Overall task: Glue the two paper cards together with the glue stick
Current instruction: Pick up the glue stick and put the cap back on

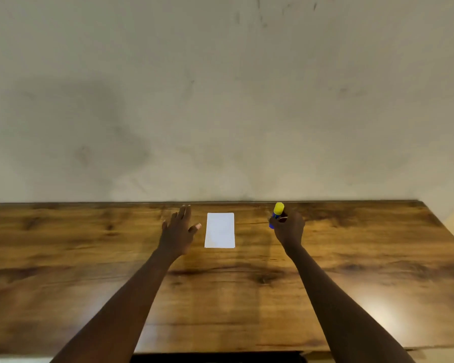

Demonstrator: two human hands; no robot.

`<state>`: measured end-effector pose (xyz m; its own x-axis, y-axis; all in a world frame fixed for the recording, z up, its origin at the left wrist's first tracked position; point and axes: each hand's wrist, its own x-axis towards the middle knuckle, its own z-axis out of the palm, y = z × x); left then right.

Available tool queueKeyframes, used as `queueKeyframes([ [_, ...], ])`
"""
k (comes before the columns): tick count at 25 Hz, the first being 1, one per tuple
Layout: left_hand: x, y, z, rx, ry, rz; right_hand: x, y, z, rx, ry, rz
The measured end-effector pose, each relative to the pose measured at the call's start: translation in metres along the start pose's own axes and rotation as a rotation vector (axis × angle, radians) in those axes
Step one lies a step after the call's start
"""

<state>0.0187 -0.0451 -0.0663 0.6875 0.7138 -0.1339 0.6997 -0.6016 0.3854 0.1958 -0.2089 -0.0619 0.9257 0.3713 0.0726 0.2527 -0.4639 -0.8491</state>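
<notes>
A white paper card (220,230) lies flat on the wooden table (89,271), near its far edge; only one white rectangle shows, so I cannot tell whether a second card lies under it. My right hand (290,230) is to the right of the card and grips a blue glue stick (276,214) with a yellow cap, held upright and slightly tilted. My left hand (178,231) hovers just left of the card with its fingers spread and straight, holding nothing and not touching the card.
A plain beige wall (220,100) rises right behind the table's far edge. The table's right edge runs diagonally at the far right (446,226). A dark gap shows below the table's near edge (215,358).
</notes>
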Motion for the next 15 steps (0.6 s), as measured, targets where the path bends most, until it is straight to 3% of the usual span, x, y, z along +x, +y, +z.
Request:
queueKeyframes([
  [3, 0.006, -0.013, 0.027, 0.042, -0.093, -0.023, 0.010, 0.016, 0.007, -0.060, 0.020, 0.018],
  [15, 0.014, -0.016, 0.039, -0.001, -0.109, -0.043, 0.015, 0.040, 0.016, -0.109, -0.046, 0.054],
])
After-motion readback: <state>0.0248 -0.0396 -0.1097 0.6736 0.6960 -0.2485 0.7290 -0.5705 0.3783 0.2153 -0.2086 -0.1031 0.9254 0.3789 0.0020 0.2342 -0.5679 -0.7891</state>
